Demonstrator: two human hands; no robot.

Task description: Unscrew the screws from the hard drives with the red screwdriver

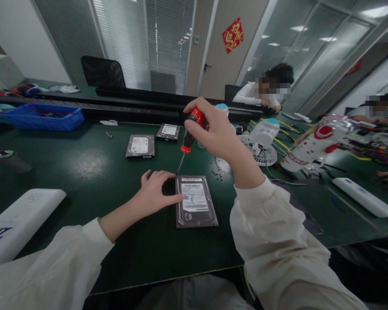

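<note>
A silver hard drive [202, 215] with a white label lies flat on the green table in front of me. My left hand [153, 193] presses against its left side, thumb on the label and fingertips at the far left corner. Above that corner, my right hand [213, 127] is wrapped round a red and black screwdriver [189, 140]. The screwdriver tilts slightly, and its tip meets the drive's far left corner, close to my left fingertips. Two more hard drives lie farther back: one [140, 145] at the left, a smaller-looking one [168, 131] behind it.
Small dark screws [217, 174] lie scattered right of the drive. A blue tray [48, 117] sits at the back left, near a metal can [13, 161]. White cases [26, 219] flank the work area; a small white fan [261, 142] and a clear decorated bottle [317, 140] stand right. Other people sit beyond.
</note>
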